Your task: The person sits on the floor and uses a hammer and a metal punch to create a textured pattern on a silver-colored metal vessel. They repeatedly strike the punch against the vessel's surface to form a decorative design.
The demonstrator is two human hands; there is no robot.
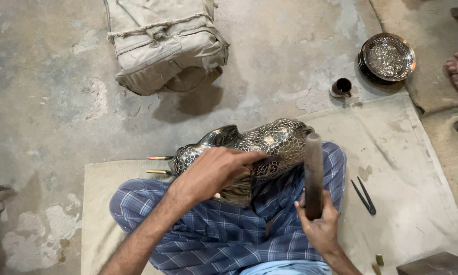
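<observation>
Centre frame, a patterned silver metal animal figure (259,150) lies across the lap on blue checked trousers (213,229). Left hand (213,170) presses down on it, fingers curled around what looks like a thin tool against the surface. Right hand (318,224), lower right, fingers wrapped tight around a dark wooden mallet (313,173), upright beside the figure. Pale canvas bag (165,43) upper left; engraved metal plates (387,57) upper right.

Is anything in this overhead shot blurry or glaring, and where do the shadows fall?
Head view: soft, even light; the canvas bag casts a shadow toward the lower right on the concrete. The shiny metal animal figure shows bright highlights on its hammered surface, as does the metal bowl. The left hand and right hand, holding a dark wooden mallet, look slightly soft.
</observation>
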